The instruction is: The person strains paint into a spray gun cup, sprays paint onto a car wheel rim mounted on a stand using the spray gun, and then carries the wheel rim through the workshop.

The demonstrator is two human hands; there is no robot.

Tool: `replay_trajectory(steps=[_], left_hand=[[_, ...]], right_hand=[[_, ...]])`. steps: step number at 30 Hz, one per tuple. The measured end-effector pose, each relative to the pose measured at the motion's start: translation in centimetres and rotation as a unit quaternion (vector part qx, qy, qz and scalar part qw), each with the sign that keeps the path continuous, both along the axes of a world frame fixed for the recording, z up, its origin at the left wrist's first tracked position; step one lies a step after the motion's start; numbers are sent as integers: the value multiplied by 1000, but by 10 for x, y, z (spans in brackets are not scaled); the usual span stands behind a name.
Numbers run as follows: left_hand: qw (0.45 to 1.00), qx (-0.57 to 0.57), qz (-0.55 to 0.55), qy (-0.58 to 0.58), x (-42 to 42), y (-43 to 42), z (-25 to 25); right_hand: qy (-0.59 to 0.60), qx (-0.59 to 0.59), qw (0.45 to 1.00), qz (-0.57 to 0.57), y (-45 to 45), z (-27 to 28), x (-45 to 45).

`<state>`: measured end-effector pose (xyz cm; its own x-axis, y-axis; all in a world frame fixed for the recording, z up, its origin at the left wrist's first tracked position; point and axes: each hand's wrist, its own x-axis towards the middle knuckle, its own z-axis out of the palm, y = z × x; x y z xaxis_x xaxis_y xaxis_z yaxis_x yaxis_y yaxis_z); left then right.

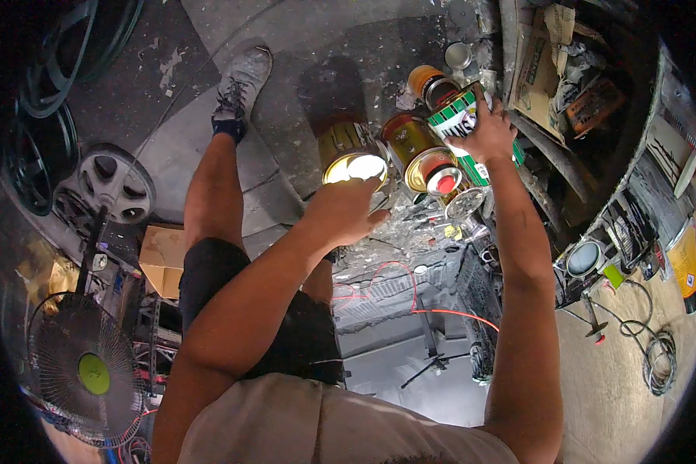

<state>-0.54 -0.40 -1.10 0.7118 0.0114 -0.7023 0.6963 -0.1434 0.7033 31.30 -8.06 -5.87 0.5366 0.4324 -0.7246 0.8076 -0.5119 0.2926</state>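
Note:
My right hand [487, 133] has its fingers spread around a green and white tin can [465, 124], gripping it at the top and side. My left hand [348, 213] reaches to the bright rim of a gold paint can [342, 151], its thumb held apart from the fingers. Some of its fingertips are hard to make out against the glare. Between the hands stands another gold can [410, 147]. A smaller can with a red cap [445, 182] is in front of it, beside a clear round lid or container [464, 203].
An orange can [431, 81] and a small round tin [458, 56] stand behind. A cardboard box [161, 259], a fan [93, 373] and a grey wheel [114, 184] are at left. Cluttered shelving [595, 108] lines the right, with a coiled cable [659, 363] below. An orange hose [456, 313] runs nearby.

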Motion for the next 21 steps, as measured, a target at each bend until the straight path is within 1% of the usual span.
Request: replay_trajectory(steps=[21], left_hand=[[999,-16,-18,23,6,4,5]], right_hand=[[-14,18,999,23,-2,-1,-1]])
